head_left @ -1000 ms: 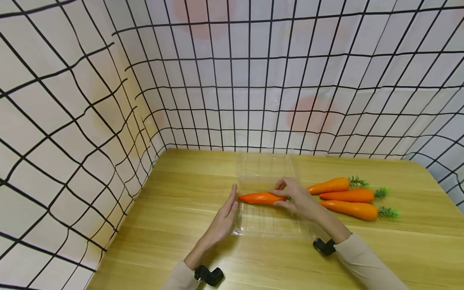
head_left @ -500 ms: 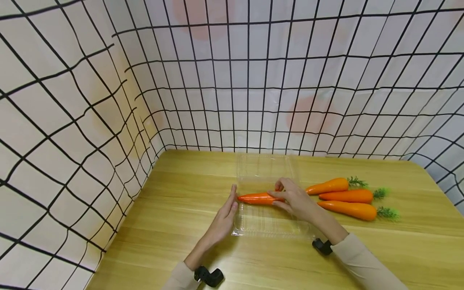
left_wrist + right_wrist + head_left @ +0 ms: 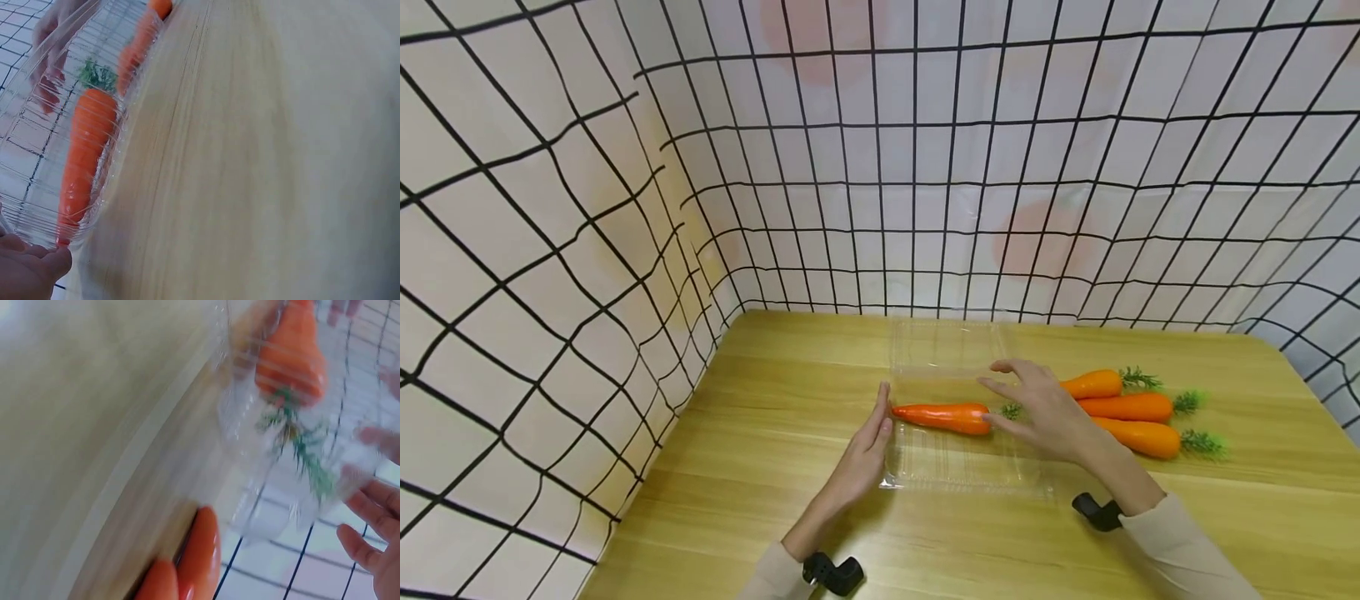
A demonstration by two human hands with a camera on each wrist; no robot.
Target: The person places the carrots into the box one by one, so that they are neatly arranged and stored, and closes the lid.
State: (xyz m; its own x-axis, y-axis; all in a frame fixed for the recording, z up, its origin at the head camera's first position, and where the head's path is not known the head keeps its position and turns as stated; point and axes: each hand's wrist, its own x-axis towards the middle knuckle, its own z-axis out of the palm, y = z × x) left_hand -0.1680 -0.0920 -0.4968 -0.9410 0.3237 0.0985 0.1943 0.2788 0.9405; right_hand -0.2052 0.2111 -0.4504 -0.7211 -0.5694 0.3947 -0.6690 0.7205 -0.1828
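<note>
An orange carrot [image 3: 947, 417] with a green leafy top lies sideways in a clear plastic clamshell box [image 3: 947, 471], whose lid is folded back toward the wall. My left hand [image 3: 859, 458] rests against the box's left end, fingers straight, beside the carrot's tip. In the left wrist view, the thumb of the left hand [image 3: 28, 269] touches the box wall by that tip. My right hand [image 3: 1048, 412] is spread over the box's right end, off the carrot, with nothing between its fingers. Through the clear wall, the right wrist view shows the carrot's leafy top [image 3: 300, 444].
Several more carrots are grouped right of the box; the front one [image 3: 1142, 437] is partly behind the right forearm. A white wall with a black grid [image 3: 955, 208] stands behind the wooden table [image 3: 760, 400] and along its left side.
My right hand has let go of the carrot's thick end and moved right, fingers spreading. The carrot stays in the box, its leafy top now showing. The left hand has not moved.
</note>
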